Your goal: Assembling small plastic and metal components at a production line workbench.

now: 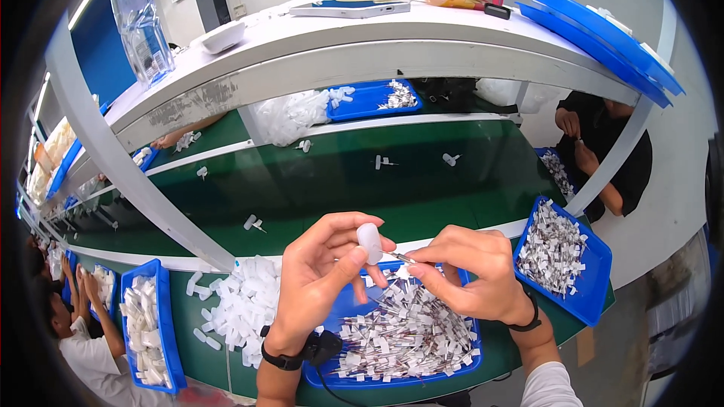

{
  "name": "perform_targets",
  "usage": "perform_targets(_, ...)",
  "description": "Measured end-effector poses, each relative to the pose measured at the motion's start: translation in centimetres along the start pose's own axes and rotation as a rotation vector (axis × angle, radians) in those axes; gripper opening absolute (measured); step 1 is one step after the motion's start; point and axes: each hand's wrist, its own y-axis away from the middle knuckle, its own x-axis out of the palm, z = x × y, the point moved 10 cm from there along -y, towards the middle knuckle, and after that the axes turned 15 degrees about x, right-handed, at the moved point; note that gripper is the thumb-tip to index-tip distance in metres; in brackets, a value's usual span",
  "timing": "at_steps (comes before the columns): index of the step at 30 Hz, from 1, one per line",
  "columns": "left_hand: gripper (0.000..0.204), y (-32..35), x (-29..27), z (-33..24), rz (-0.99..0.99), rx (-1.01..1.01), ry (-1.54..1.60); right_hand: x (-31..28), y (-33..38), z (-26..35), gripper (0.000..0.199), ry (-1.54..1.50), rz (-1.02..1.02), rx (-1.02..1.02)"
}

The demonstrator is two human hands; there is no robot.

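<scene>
Left grip (320, 271) is pinching a smooth, rounded white cap (369, 243), right grip (475, 271) has a skinny metallic piece (400, 258) pinched right beside it, both over the blue tray (343, 305)'s far side. Beyond that tray, a glossy green belt (339, 188) has parts spaced well apart. Green worktop (197, 350) under the tray, jumbled white plastic heap (245, 309) left of it, prickly thin parts (407, 335) inside it.

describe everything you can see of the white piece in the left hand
The white piece is smooth, rounded and longish, seemingly plastic. It tilts slightly from upright, gripped in the left hand, near the blue tray. The thin part in the right hand points toward its lower right; whether they touch is unclear.
</scene>
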Motion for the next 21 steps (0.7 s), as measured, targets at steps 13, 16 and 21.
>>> perform_targets(13,0.037,-0.2,0.2,0.5,-0.026,-0.015,0.038,-0.6,0.5,1.2,0.015,0.155,-0.168,-0.146)
perform_targets(16,0.037,-0.3,0.4,0.8,-0.024,-0.01,0.056,-0.4,1.0,1.1,0.015,0.216,-0.165,-0.191)
perform_targets(21,0.037,-0.1,0.1,0.4,-0.033,-0.005,0.032,0.2,1.1,1.8,0.018,0.207,-0.154,-0.273)
